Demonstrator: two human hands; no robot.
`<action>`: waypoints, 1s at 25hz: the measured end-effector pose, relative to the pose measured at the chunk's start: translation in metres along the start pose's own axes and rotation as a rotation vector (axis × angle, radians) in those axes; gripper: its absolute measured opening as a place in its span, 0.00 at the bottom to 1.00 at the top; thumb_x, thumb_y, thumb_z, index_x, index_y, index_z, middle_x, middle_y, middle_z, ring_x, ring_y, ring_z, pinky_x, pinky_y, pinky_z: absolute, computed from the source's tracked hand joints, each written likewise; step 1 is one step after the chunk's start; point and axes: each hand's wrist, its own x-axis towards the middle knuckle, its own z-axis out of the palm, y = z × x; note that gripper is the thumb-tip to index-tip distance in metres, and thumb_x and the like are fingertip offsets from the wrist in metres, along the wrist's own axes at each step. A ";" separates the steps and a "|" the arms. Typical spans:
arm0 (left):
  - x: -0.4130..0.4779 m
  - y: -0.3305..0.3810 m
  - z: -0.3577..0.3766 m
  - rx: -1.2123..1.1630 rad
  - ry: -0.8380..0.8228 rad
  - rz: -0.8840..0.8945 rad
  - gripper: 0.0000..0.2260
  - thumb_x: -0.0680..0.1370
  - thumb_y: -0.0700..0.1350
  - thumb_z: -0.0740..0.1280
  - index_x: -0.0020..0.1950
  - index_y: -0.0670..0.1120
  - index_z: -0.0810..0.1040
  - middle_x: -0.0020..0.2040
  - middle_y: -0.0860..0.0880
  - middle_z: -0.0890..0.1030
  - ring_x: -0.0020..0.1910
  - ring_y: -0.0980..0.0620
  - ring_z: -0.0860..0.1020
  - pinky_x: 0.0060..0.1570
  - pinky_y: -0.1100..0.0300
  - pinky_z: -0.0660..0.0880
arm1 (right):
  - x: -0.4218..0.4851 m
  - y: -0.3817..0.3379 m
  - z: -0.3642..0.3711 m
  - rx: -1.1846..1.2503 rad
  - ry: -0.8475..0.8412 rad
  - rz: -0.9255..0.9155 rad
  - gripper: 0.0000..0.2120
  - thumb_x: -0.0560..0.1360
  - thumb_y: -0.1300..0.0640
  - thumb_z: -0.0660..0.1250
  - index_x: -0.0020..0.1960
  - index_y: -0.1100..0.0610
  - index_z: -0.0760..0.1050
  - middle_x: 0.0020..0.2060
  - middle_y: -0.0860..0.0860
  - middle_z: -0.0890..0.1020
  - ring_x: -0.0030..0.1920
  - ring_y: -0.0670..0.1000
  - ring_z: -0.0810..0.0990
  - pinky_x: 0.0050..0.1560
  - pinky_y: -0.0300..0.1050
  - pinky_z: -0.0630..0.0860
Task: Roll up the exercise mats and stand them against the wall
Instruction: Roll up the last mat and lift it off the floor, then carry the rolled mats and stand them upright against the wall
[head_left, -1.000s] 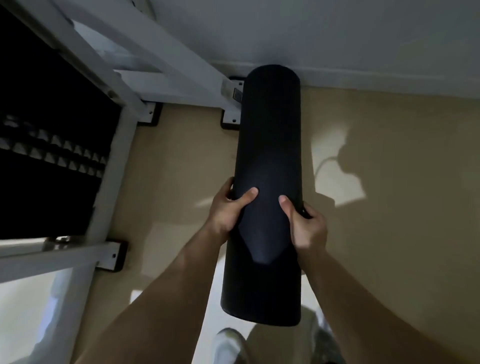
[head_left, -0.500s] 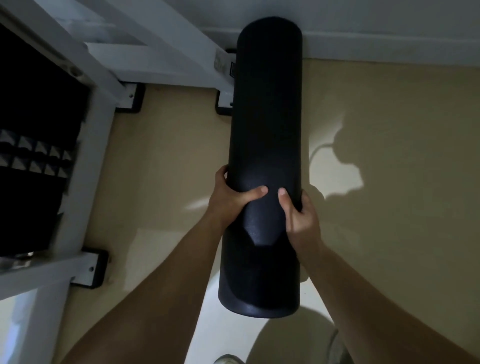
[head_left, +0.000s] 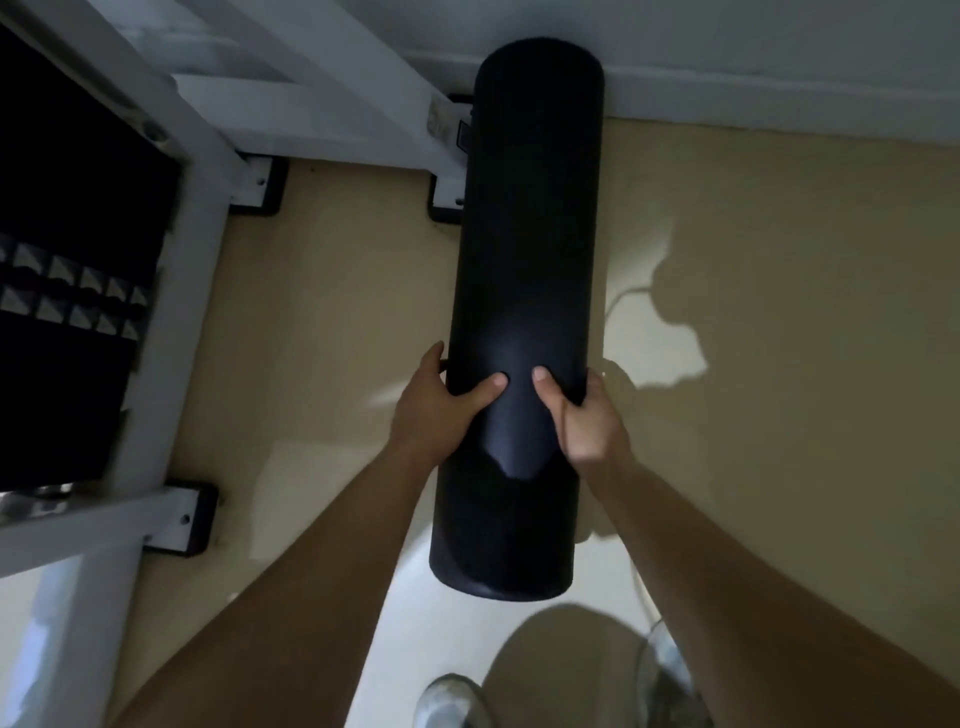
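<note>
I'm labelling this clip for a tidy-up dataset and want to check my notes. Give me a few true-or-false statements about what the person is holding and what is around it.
1. The left hand and the right hand both grip the rolled mat. True.
2. The mat is spread out flat. False: it is rolled into a tube.
3. A white frame stands to the left of the mat. True.
4. The mat is bright red. False: it is black.
</note>
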 end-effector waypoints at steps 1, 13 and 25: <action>-0.018 0.004 0.002 0.095 0.034 0.004 0.45 0.72 0.62 0.75 0.82 0.50 0.56 0.77 0.49 0.69 0.73 0.46 0.71 0.69 0.52 0.70 | -0.009 -0.006 -0.011 -0.036 -0.017 0.028 0.45 0.68 0.25 0.67 0.73 0.55 0.71 0.66 0.57 0.80 0.66 0.61 0.79 0.70 0.57 0.74; -0.255 0.135 -0.030 0.417 -0.035 -0.002 0.30 0.78 0.55 0.70 0.77 0.46 0.66 0.73 0.44 0.73 0.69 0.42 0.74 0.68 0.49 0.71 | -0.208 -0.077 -0.210 -0.496 -0.077 -0.033 0.27 0.82 0.44 0.64 0.76 0.56 0.69 0.69 0.60 0.74 0.70 0.62 0.74 0.70 0.47 0.68; -0.569 0.162 0.163 0.730 -0.411 0.326 0.27 0.79 0.55 0.68 0.77 0.51 0.67 0.72 0.49 0.74 0.67 0.49 0.74 0.63 0.55 0.71 | -0.527 0.156 -0.467 -0.344 0.222 0.175 0.26 0.81 0.42 0.65 0.75 0.52 0.70 0.69 0.57 0.71 0.68 0.61 0.76 0.66 0.53 0.74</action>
